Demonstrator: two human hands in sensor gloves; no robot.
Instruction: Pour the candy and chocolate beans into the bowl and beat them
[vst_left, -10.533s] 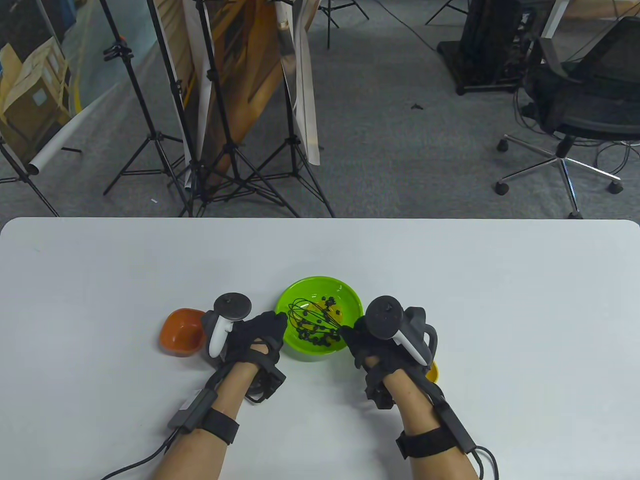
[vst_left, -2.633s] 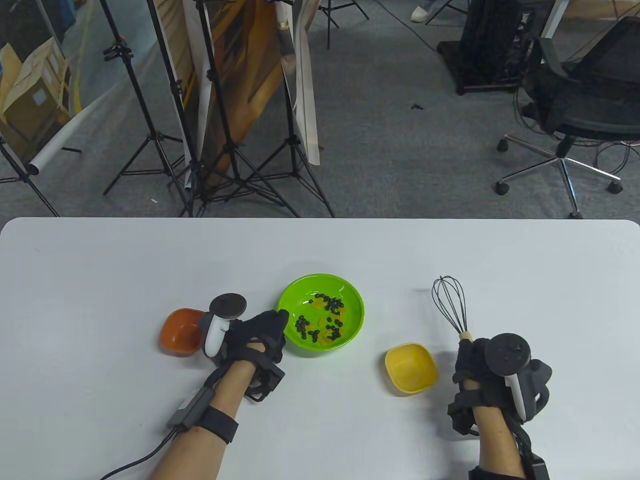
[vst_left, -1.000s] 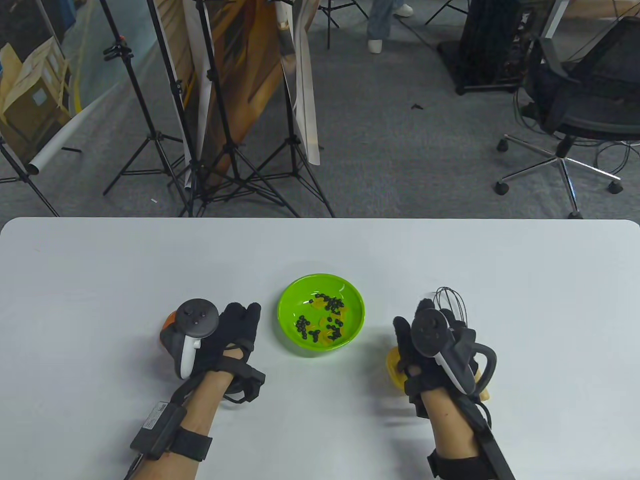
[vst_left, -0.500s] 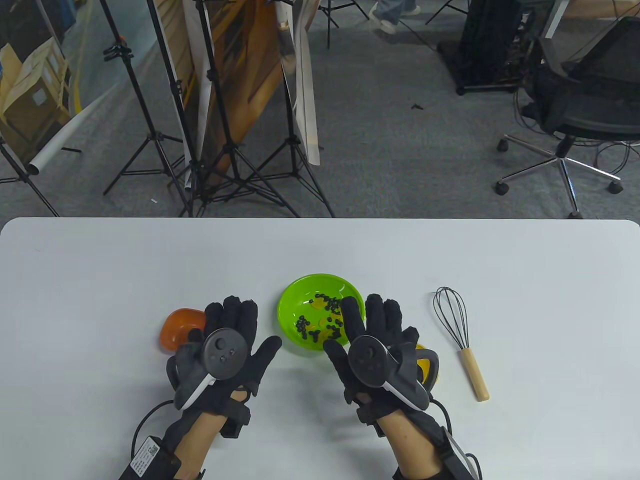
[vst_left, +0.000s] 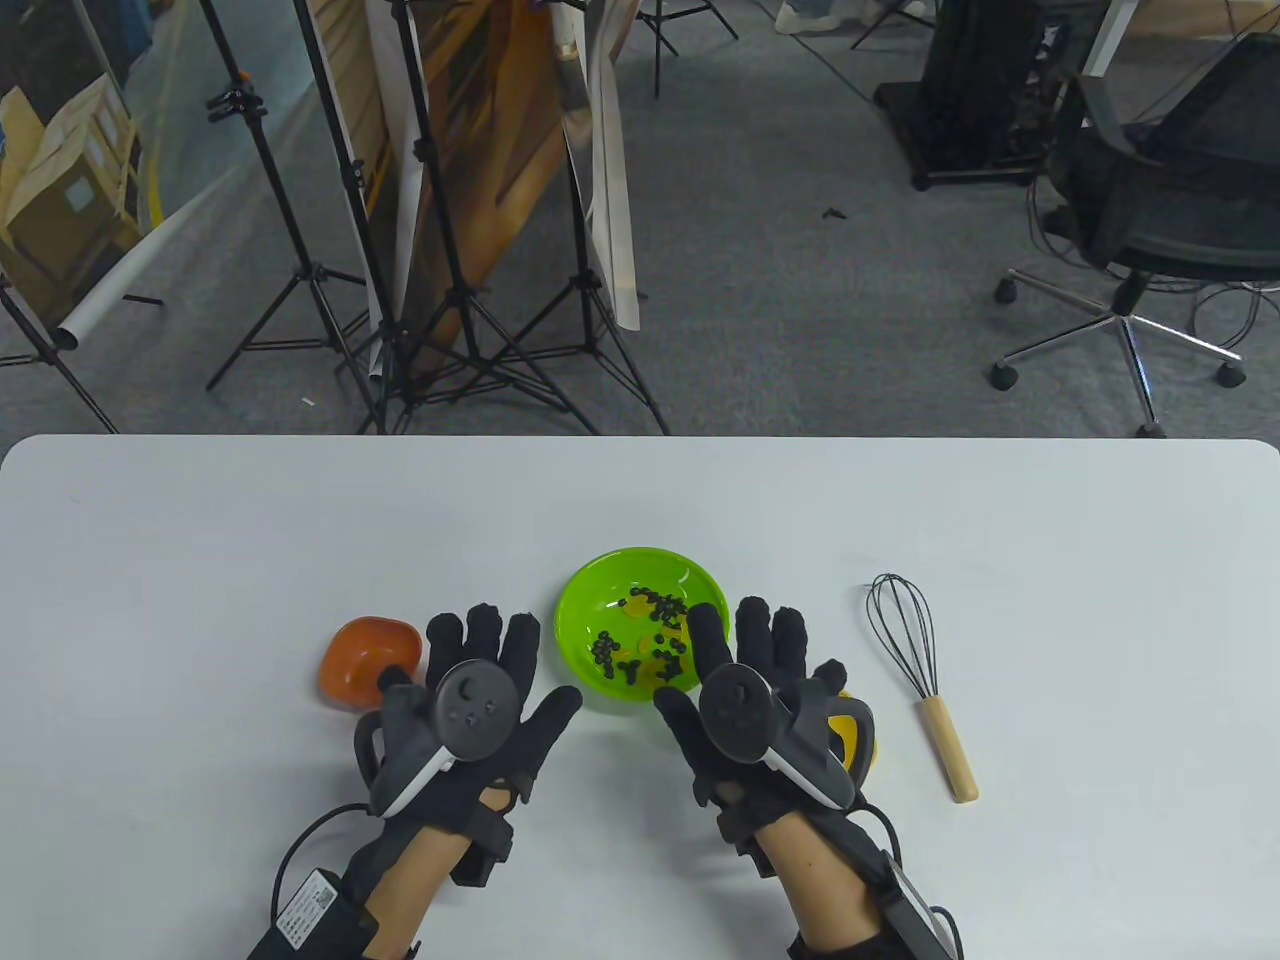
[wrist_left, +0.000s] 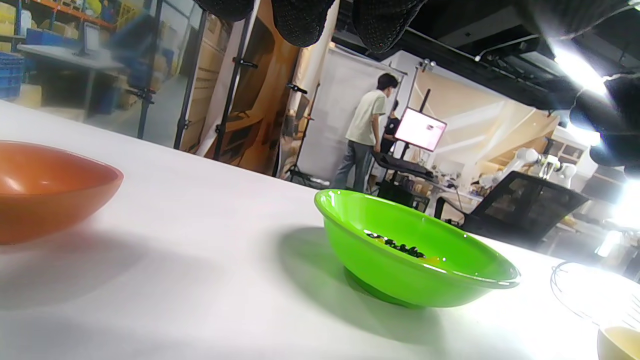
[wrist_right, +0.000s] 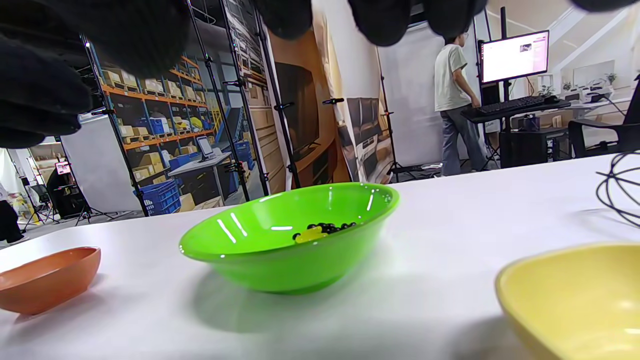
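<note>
Now both hands, left hand (vst_left: 470, 715) and right hand (vst_left: 765, 700), lay spread and empty; the whisk (vst_left: 915, 670) had been set down, so beating in the green bowl (vst_left: 590, 605) looked finished.

You are working in a lab set up for recording, inside a warehouse-like hall. Beyond the white table (vst_left: 640, 500) stand light-stand tripods (vst_left: 450, 300) and printed backdrops (wrist_right: 300, 115); past those, shelving with boxes (wrist_right: 150, 115). Right of the table sit an office chair (vst_left: 1160, 210) and a lit monitor (wrist_right: 515, 55).
</note>
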